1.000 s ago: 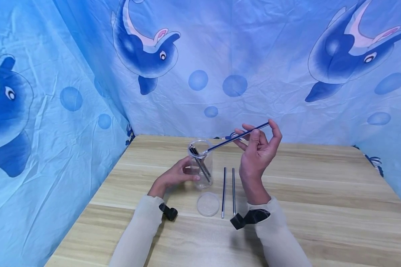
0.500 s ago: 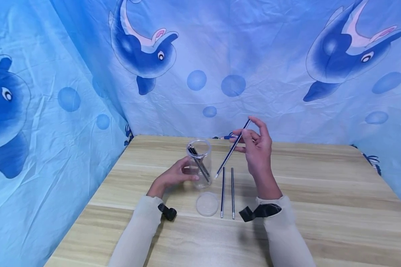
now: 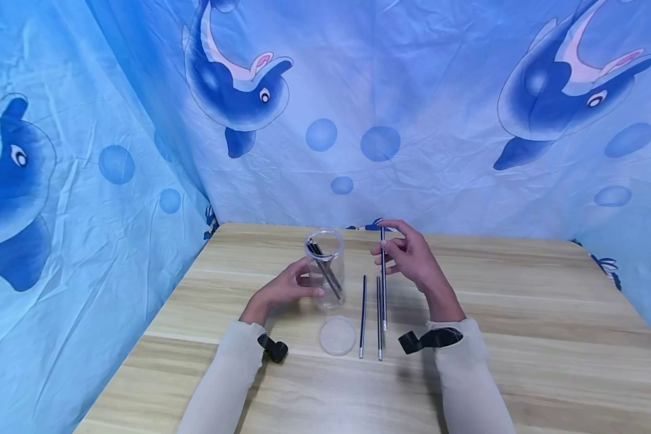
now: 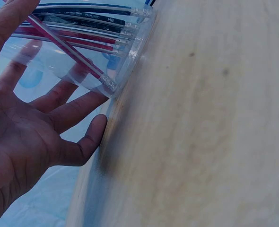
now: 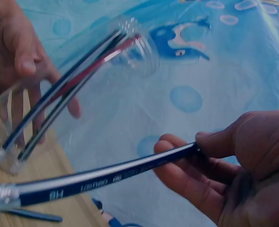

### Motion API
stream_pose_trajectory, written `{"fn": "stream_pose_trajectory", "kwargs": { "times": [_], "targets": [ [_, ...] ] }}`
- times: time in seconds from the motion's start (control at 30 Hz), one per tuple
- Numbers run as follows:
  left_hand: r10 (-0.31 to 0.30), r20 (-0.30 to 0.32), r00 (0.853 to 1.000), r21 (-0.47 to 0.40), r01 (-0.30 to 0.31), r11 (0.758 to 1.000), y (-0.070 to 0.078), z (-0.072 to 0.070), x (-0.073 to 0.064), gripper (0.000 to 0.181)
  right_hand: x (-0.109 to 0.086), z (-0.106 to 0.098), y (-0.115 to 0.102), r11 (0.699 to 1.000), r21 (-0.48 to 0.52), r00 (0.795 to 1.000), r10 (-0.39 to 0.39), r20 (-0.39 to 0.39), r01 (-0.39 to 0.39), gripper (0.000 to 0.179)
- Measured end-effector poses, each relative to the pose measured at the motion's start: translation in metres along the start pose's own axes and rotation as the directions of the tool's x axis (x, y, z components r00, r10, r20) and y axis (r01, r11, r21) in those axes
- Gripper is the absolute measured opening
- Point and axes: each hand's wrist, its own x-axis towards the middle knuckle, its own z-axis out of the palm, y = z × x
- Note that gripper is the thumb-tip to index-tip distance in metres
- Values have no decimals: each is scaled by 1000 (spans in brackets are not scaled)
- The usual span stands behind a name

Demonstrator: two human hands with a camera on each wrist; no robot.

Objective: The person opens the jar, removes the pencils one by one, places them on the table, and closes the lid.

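My left hand (image 3: 287, 289) grips a clear plastic jar (image 3: 337, 265) standing upright on the table, thumb in front and fingers behind. Inside lean several striped pencils, some blue-black and some red (image 4: 78, 54), metal-ended tips down in the left wrist view. To the right, my right hand (image 3: 409, 256) pinches a blue-and-white striped pencil (image 3: 384, 295) near its upper end, marked HB in the right wrist view. Its metal end points down and overlaps the right one of two similar pencils lying side by side, the left pencil (image 3: 363, 316) and the right pencil (image 3: 379, 325).
A round clear lid (image 3: 337, 336) lies in front of the jar, left of the lying pencils. Blue dolphin-print cloth (image 3: 439, 150) hangs behind the wooden table (image 3: 521, 337) and along its left side. Black cameras are strapped to both wrists.
The right hand's pencil has swung away from the jar's mouth, right and downward, from a slant to nearly in line with the lying pencils. The left hand keeps its hold on the jar.
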Motion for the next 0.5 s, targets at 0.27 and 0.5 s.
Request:
{"fn": "stream_pose_trajectory", "kwargs": {
  "times": [0.27,0.5],
  "targets": [
    [3,-3,1000,7,-3,1000,-1,0,0,92,4,-4,23,977,-111,982,186,19,-183,40],
    [8,5,1000,11,-8,1000,-1,-1,0,89,5,-7,38,962,-113,968,251,14,-248,37]
  ]
}}
